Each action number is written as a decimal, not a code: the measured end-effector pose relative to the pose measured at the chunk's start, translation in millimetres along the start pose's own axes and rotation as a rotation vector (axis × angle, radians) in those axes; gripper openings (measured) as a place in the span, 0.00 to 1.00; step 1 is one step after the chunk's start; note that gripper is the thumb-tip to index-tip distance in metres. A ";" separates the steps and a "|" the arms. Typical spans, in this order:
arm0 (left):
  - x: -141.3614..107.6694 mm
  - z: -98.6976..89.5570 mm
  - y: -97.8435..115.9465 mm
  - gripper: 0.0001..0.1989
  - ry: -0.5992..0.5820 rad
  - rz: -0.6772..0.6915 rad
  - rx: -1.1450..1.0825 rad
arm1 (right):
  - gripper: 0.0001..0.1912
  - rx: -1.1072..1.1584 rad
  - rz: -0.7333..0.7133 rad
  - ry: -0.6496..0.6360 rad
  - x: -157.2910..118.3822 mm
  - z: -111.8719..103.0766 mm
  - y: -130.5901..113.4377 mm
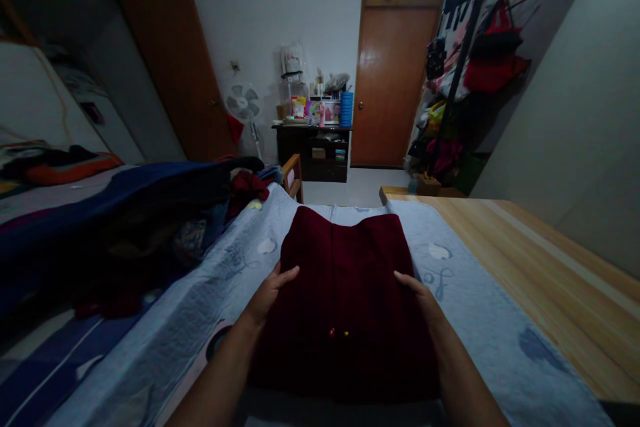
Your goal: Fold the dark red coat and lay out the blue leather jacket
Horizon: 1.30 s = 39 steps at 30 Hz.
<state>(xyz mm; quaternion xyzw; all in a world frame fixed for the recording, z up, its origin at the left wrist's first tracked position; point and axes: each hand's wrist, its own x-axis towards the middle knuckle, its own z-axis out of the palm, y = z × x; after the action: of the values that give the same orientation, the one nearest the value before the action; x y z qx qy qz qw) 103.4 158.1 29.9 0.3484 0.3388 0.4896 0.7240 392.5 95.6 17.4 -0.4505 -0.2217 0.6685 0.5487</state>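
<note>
Maroon garment (pixel 367 280) between hands (pixel 269 292), held at side edges.

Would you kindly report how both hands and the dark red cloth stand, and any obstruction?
Left hand, right hand: gripping opposite sides of the cloth. Cloth over the sheet. Clothes pile to the left, apart; no obstruction visible.

Bare forearms (pixel 223 360) extended forward, apart.
Left hand (pixel 267 290) and right hand (pixel 417 290) grip at matching height, thumbs (pixel 290 275) on top, angled inward, the other fingers mostly hidden.
</note>
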 end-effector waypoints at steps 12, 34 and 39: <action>-9.1 -34.2 -46.9 0.31 0.157 -0.136 0.066 | 0.26 -0.174 -0.131 0.182 11.4 -38.7 51.0; 10.0 -39.7 -44.7 0.23 0.436 0.066 0.658 | 0.19 -0.521 -0.259 0.361 24.2 -46.4 31.2; 7.2 -37.2 -25.7 0.23 0.446 0.207 0.944 | 0.22 -0.664 -0.403 0.431 23.3 -39.6 17.3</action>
<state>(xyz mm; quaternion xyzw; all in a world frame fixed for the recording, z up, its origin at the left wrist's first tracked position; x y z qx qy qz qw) 86.6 164.2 -12.3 0.5554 0.6317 0.4150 0.3468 417.0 104.3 -24.2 -0.6792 -0.3880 0.3317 0.5273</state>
